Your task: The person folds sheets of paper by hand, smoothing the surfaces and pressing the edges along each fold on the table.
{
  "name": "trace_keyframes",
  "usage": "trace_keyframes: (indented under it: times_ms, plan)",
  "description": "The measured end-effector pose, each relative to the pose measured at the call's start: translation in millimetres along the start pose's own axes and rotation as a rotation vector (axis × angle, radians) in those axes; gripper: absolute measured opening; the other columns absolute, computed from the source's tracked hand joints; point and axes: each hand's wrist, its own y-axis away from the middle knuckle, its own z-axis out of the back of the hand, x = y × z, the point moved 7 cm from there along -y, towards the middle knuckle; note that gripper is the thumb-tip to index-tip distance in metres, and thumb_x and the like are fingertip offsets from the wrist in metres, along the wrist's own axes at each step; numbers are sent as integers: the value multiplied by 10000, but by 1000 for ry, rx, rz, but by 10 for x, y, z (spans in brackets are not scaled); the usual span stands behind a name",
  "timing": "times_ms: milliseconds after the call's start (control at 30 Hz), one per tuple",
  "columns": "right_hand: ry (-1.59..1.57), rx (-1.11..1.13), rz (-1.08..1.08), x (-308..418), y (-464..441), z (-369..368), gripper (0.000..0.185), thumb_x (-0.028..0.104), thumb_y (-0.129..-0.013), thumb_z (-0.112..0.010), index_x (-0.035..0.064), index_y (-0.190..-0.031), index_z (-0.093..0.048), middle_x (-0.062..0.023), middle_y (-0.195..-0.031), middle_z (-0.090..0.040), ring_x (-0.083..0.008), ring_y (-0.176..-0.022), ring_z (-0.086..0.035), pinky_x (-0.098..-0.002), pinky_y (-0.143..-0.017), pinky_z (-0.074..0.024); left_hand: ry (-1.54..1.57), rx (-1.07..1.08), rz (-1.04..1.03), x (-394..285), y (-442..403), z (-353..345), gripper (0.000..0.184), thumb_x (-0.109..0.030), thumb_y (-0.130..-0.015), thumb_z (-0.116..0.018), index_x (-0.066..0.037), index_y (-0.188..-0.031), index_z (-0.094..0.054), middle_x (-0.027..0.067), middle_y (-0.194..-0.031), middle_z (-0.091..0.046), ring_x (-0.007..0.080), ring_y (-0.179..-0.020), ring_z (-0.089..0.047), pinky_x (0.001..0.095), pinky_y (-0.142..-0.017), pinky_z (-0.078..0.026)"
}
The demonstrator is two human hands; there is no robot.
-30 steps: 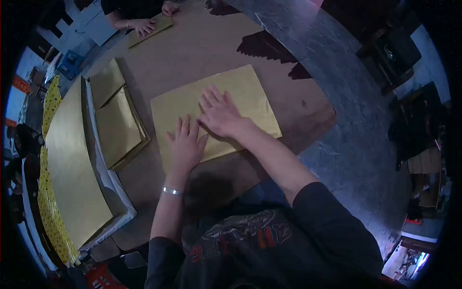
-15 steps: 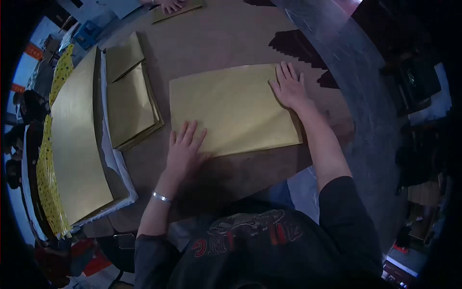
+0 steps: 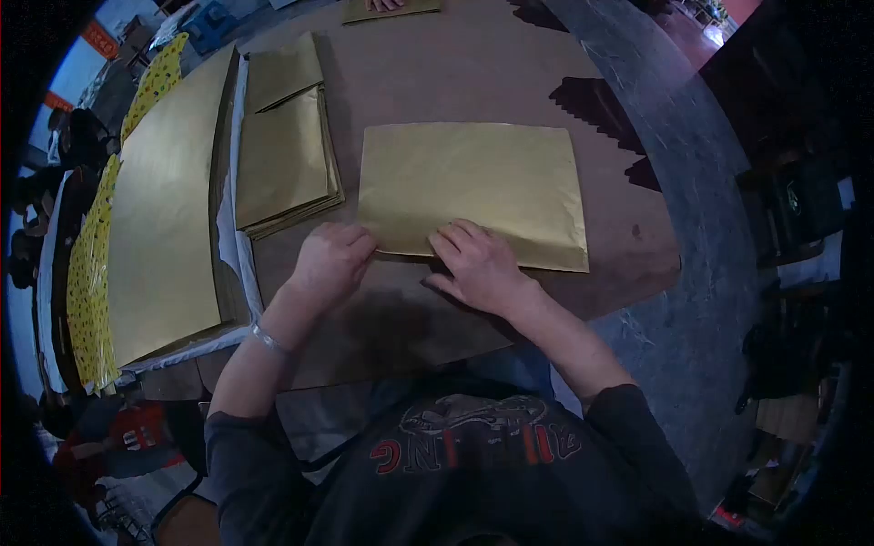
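A gold paper sheet [image 3: 473, 173] lies flat on the brown tabletop in front of me, its right edge slightly creased. My left hand [image 3: 334, 259] is closed at the sheet's near left corner, fingers curled and pressed together on it. On the near edge, left of its middle, rests my right hand [image 3: 478, 264]. Its fingers bend onto the paper while the thumb sticks out apart, below the edge. To the left, close to my left hand, sits a stack of folded gold paper [image 3: 282, 164], with a second folded pile [image 3: 282, 73] just behind it.
Large gold sheets [image 3: 168, 209] lie at the far left on a white wrapping, beside a yellow patterned cover [image 3: 91, 273]. Another person's hand [image 3: 384, 5] rests on gold paper at the top. Dark torn patches [image 3: 596, 109] mark the brown table surface [image 3: 437, 82] at right.
My right hand has come from the sheet's far right corner down to its near edge. My left hand, earlier spread flat, has curled at the near left corner. The view has shifted.
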Motion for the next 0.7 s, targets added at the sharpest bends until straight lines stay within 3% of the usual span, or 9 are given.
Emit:
trace_keyframes:
  times_ms: [133,200,233,300,367,467,533,567,700]
  plan:
    - [-12,-73,-97,-258,-228,351,119,161,-836,-664,50,-832,-622,-122,-812,-653,-317,-771,-646,-440,-669,-515,30,-175,-56,0,-277,516,264,-131,-771,-713,-71,-1022,-658,99,-931,-659,295,-846,-647,396,-750,-517]
    - [39,-179,-138,-398,-420,896,136,155,-866,-644,25,-841,-613,-161,-780,-633,-344,-705,-615,-430,-642,-494,235,-688,260,382,-232,874,557,-162,-773,-780,-39,-1268,-557,157,-1213,-606,292,-1144,-595,370,-942,-485]
    - [12,-200,-169,-489,-512,1199,163,174,-889,-642,16,-860,-619,-135,-764,-639,-299,-678,-616,-414,-623,-483,233,-693,254,454,-304,867,557,-162,-773,-780,-39,-1268,-557,157,-1213,-606,292,-1144,-595,370,-942,-485]
    - [-76,-280,-252,-625,-621,1770,185,212,-914,-638,28,-891,-648,-123,-732,-652,-267,-648,-623,-387,-604,-476,995,-842,450,909,-356,602,868,-190,-787,-806,-21,-1476,-305,202,-1468,-388,299,-1379,-385,389,-1106,-352]
    - [-244,-411,-293,-718,-667,2170,205,241,-927,-638,41,-928,-683,-90,-723,-663,-206,-651,-612,-341,-616,-471,1170,-723,418,1033,-593,415,1005,-190,-797,-800,-15,-1524,-130,196,-1547,-237,306,-1427,-285,408,-1154,-276]
    - [-442,-544,-247,-878,-709,2527,243,251,-955,-634,24,-1019,-691,-21,-823,-681,-100,-740,-605,-266,-682,-471,1400,-527,442,963,-1001,275,938,-185,-797,-798,1,-1506,-212,170,-1524,-316,279,-1407,-332,395,-1150,-288]
    - [-517,-570,-271,-941,-736,2650,258,240,-965,-632,14,-1078,-685,-6,-898,-689,-69,-809,-608,-233,-737,-476,1602,-413,391,812,-1273,385,734,-198,-833,-780,-62,-1439,-388,82,-1409,-485,243,-1232,-519,390,-985,-481]
    - [-555,-584,-282,-974,-750,2710,268,235,-970,-631,10,-1107,-682,1,-935,-693,-54,-844,-609,-217,-764,-478,1785,-336,165,714,-1449,421,652,-197,-838,-777,-66,-1392,-458,72,-1351,-540,239,-1193,-548,387,-985,-474]
    - [-551,-627,-205,-1233,-801,2652,251,219,-964,-636,9,-1091,-690,9,-946,-692,-55,-852,-602,-222,-756,-473,1657,-304,184,595,-1792,659,623,-189,-838,-776,-50,-1371,-484,72,-1346,-548,233,-1196,-552,390,-1012,-453]
